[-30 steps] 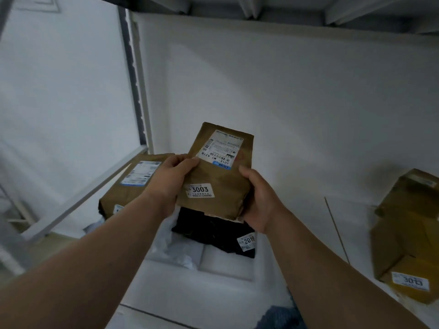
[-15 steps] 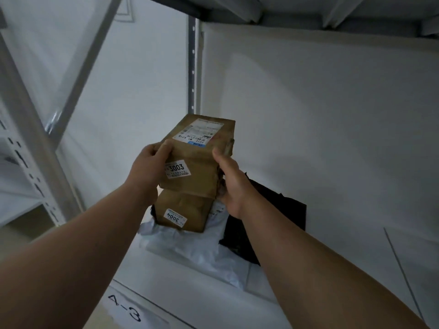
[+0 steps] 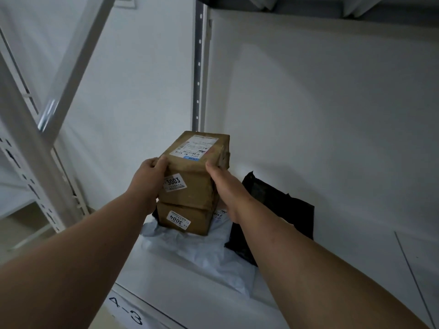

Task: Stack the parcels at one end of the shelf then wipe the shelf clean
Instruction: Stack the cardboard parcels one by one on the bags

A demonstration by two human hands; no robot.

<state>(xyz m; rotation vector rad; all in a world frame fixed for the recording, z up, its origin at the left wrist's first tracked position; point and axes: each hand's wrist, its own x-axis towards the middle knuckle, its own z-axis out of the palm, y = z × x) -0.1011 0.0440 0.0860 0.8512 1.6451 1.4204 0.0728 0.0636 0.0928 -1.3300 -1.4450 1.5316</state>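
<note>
A brown cardboard parcel labelled 3003 (image 3: 192, 172) sits on top of a second brown parcel labelled 3004 (image 3: 187, 220) at the left end of the white shelf (image 3: 190, 290). My left hand (image 3: 148, 178) grips the top parcel's left side, thumb on its upper edge. On its right side my right hand (image 3: 224, 186) holds it the same way. Both boxes rest on a pale plastic mailer (image 3: 202, 252). A black mailer bag (image 3: 275, 214) lies to the right, partly behind my right forearm.
A white upright post with holes (image 3: 199, 67) marks the shelf's back left corner. A slanted grey rack frame (image 3: 31, 148) stands at left. The front edge carries the mark A-3 (image 3: 127, 311). A white back wall (image 3: 332, 115) closes the shelf.
Both hands carried parcel 3003 leftward and set it on top of parcel 3004. The view turned left, so the yellow boxes at right left the frame.
</note>
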